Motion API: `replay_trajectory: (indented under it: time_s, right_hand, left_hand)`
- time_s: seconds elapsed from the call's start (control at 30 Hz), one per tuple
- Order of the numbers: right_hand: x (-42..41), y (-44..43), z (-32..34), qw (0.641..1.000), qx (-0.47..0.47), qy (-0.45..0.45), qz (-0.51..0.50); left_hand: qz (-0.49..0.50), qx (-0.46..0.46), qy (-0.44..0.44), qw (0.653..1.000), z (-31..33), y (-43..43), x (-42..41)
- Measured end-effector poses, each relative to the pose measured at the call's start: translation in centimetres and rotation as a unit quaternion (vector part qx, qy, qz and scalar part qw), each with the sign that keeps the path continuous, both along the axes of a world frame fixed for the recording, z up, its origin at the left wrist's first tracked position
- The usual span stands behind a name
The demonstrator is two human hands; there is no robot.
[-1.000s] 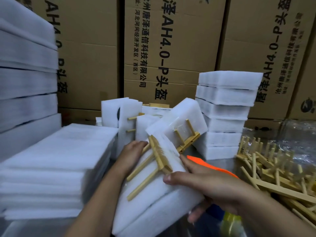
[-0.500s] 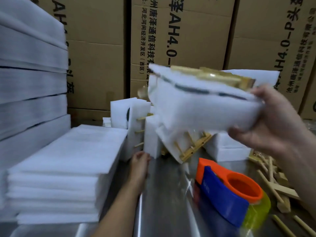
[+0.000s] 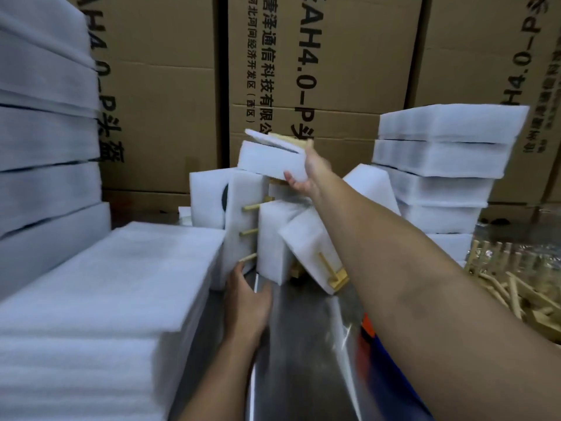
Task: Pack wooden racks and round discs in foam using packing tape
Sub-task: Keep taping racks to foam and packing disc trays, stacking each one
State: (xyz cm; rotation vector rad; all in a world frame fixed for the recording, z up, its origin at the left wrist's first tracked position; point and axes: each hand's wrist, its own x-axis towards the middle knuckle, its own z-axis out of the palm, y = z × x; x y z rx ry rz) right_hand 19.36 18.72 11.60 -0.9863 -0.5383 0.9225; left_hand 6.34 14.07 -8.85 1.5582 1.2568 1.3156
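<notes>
Stacked brown cardboard cartons [image 3: 318, 71] printed with black lettering wall off the far side of a steel table [image 3: 303, 344], where a packing job looks well under way. At 12 o'clock the right hand [image 3: 306, 174] grips a white foam-wrapped bundle [image 3: 270, 161], a strip of pale wood showing at its top edge. It is held just above a cluster of finished foam-wrapped bundles [image 3: 273, 235] that stand and lean together, wooden pegs poking from their sides.

The left hand [image 3: 247, 302] rests at the table's centre, fingers loose and spread, fingertips at the foot of one standing bundle. Whether they touch it cannot be told. The two hands are well apart.

By the look of it, the held bundle is wrapped and bound for the finished cluster. A tidy stack of white foam packs [image 3: 440, 153] rises at 2 o'clock. Plenty seems left:

- a heap of loose unwrapped wooden racks [image 3: 513, 293] lies at 4 o'clock;
- a thick stack of flat white foam sheets [image 3: 106, 299] sits at 8 o'clock;
- the orange-and-blue tape dispenser [image 3: 385, 372], blurred, lies at 5 o'clock under the right forearm.

A dark curved edge in one standing bundle may be a round disc. No loose discs show.
</notes>
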Motion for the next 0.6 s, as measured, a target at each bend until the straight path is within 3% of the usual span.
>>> replay_trajectory:
  time_s: [0.13,0.23,0.33,0.37,0.43,0.5,0.6]
  right_hand:
    - [0.4,0.3,-0.8,0.997,-0.050,0.026,-0.048]
    - [-0.4,-2.0,-0.3,0.992,-0.078,-0.086,-0.040]
    - [-1.0,-5.3,-0.8,0.940,-0.026,-0.315,-0.126]
    - [-1.2,-6.7,-1.7,0.913,0.025,-0.364,-0.181]
    - [-1.5,-9.5,-4.6,0.874,0.087,-0.378,-0.292]
    - [-1.7,-11.5,-8.3,0.893,0.022,-0.340,-0.293]
    - [-1.9,-11.7,-12.4,0.935,-0.140,-0.299,-0.133]
  left_hand:
    - [-0.006,-0.014,-0.042,0.999,0.2,0.0,0.0]
    - [-0.015,-0.029,-0.066,0.997,0.3,0.2,-0.2]
    - [-0.030,-0.065,-0.089,0.994,0.4,0.9,-0.7]
    - [-0.035,-0.078,-0.110,0.990,0.5,1.1,-1.0]
    - [-0.042,-0.098,-0.142,0.984,0.7,1.7,-1.3]
    - [-0.049,-0.107,-0.139,0.983,0.7,1.8,-1.5]
    - [-0.054,-0.105,-0.137,0.983,0.7,1.7,-1.4]
